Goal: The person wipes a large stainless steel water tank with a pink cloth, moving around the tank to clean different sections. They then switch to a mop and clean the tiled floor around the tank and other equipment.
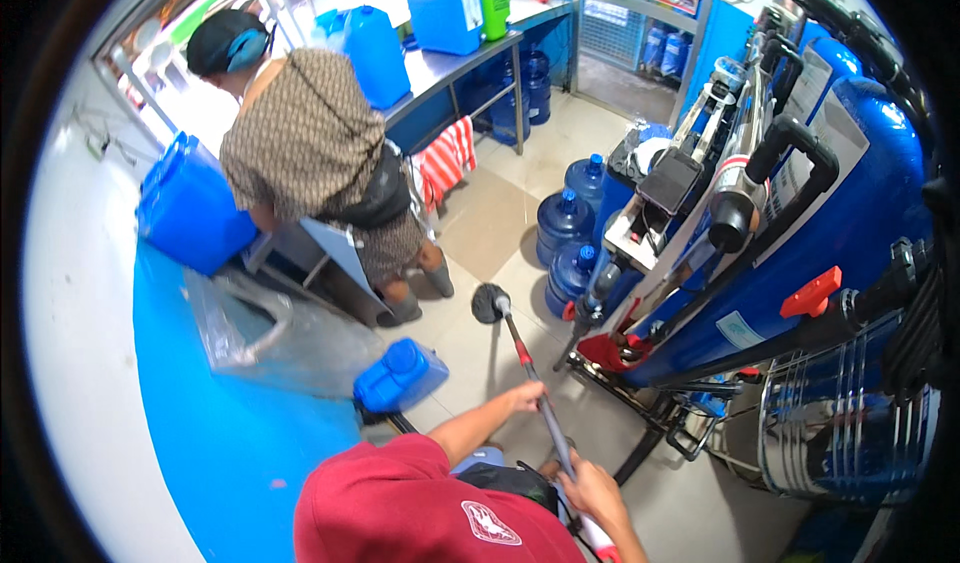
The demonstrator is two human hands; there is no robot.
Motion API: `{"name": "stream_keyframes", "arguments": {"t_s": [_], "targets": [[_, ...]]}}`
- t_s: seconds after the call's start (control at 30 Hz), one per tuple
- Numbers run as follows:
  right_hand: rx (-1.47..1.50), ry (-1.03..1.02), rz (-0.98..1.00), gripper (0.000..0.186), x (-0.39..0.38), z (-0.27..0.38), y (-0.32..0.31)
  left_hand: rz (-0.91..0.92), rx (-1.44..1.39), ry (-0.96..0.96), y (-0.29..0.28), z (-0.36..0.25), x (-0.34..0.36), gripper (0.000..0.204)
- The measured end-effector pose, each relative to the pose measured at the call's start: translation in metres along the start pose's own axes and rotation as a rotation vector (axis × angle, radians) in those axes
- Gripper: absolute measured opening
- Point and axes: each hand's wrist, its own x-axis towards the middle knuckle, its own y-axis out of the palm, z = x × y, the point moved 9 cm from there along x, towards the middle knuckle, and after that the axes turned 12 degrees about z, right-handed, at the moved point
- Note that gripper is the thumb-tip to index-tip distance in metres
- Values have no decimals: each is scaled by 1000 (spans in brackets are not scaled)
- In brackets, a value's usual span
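Observation:
A long-handled mop (553, 426) with a grey and red pole runs from the lower edge up to the middle of the view. Its dark round head (489, 303) rests on the tiled floor. My left hand (526, 396) is wrapped round the middle of the pole. Lower down, near the white and red end of the handle, my right hand (596, 487) grips the same pole. Both hands are closed, with the left one farther forward. Left of the pole, near my left forearm, lies a blue jerrycan (402, 376).
Several round water bottles (566, 223) stand right of the mop head, beside big blue tanks (850, 193) and pipes. A person (315, 143) in a patterned outfit bends at the left. Blue containers (445, 13) sit on the back counter. Clear plastic (260, 333) lies at left.

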Motion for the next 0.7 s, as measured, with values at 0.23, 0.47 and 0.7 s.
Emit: {"name": "stream_keyframes", "arguments": {"t_s": [0.23, 0.47, 0.7], "targets": [[39, 241, 121, 41, -102, 56, 10, 583, -188, -608, 55, 33, -102, 16], [205, 274, -26, 33, -79, 95, 29, 538, -143, -640, 7, 33, -86, 20], [131, 260, -81, 55, 41, 72, 34, 245, -348, -208, -57, -7, 22, 24]]}}
